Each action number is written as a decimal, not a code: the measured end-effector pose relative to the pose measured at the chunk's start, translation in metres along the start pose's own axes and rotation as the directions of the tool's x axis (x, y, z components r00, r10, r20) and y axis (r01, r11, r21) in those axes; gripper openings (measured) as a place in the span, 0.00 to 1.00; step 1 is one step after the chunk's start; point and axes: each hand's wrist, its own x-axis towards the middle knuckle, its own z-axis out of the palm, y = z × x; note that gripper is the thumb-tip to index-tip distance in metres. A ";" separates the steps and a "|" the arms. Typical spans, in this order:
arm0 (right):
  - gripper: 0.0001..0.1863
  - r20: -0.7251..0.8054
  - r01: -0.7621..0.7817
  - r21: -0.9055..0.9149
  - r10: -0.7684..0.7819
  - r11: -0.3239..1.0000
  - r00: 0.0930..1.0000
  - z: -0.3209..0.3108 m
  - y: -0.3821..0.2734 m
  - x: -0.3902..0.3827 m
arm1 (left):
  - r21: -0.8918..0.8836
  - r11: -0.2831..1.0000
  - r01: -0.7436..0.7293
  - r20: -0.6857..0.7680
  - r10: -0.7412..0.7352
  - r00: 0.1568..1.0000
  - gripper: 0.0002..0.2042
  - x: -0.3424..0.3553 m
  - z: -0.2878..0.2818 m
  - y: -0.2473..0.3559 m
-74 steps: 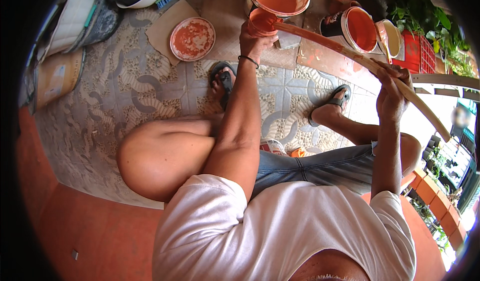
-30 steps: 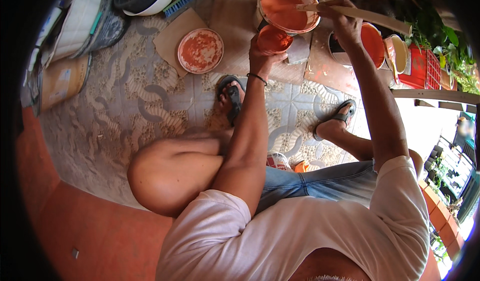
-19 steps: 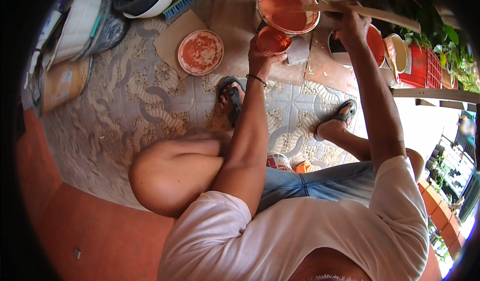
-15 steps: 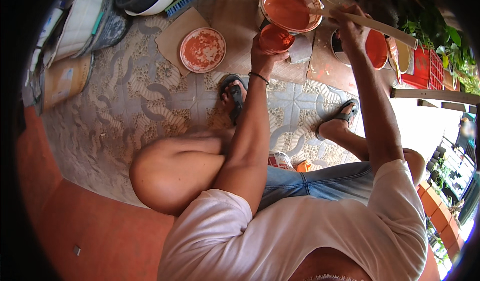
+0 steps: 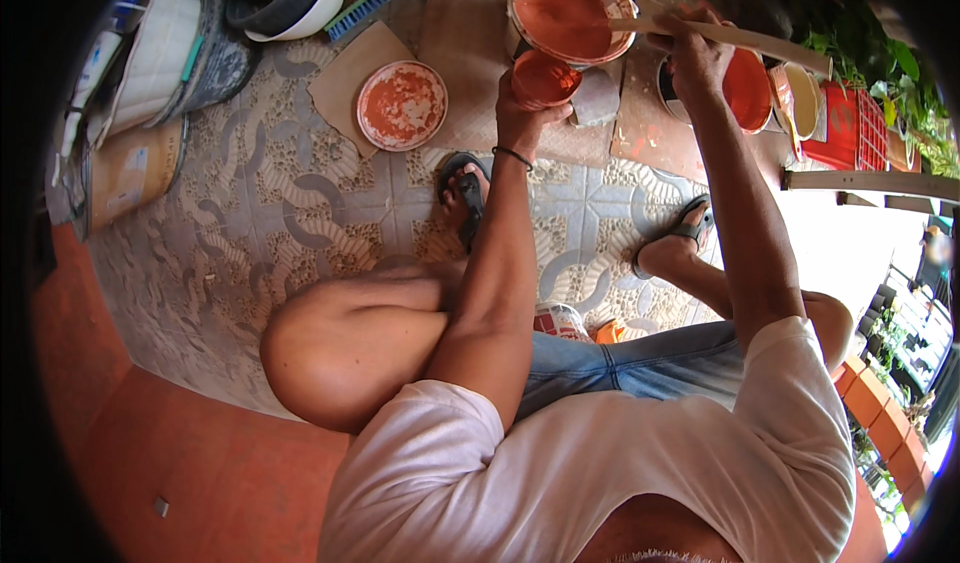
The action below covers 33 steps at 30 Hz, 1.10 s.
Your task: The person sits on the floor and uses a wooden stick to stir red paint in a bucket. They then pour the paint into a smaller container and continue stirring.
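My left hand point(image 5: 522, 121) is wrapped round a small cup point(image 5: 546, 81) wet with orange-red paint inside. The cup is held at the near side of a white bucket point(image 5: 514, 35), close against its rim. Orange-red paint point(image 5: 562, 19) fills part of that bucket. My right hand point(image 5: 698, 61) grips a long flat wooden stick point(image 5: 770, 50), whose left end reaches over the rim into the paint. Below my right wrist, another container of orange-red paint point(image 5: 745, 91) is partly hidden by the forearm.
A paint-smeared round lid point(image 5: 402, 106) lies on cardboard point(image 5: 332, 85) at the left. Beyond it are a blue-bristled brush point(image 5: 385, 1) and stacked tubs point(image 5: 150, 53). A pale yellow pot point(image 5: 804, 103) and a red crate point(image 5: 845, 133) stand at the right, near leafy plants point(image 5: 903, 68).
The cup has tipped slightly, so more of its wet inside shows. The stick still reaches into the bucket, and my right hand has barely shifted. The whole view has moved a little.
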 end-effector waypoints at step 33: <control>0.21 -0.249 -0.161 0.242 0.222 0.957 0.943 0.012 0.022 0.036 | 0.031 1.000 0.004 0.030 -0.005 1.000 0.50 0.001 -0.001 0.009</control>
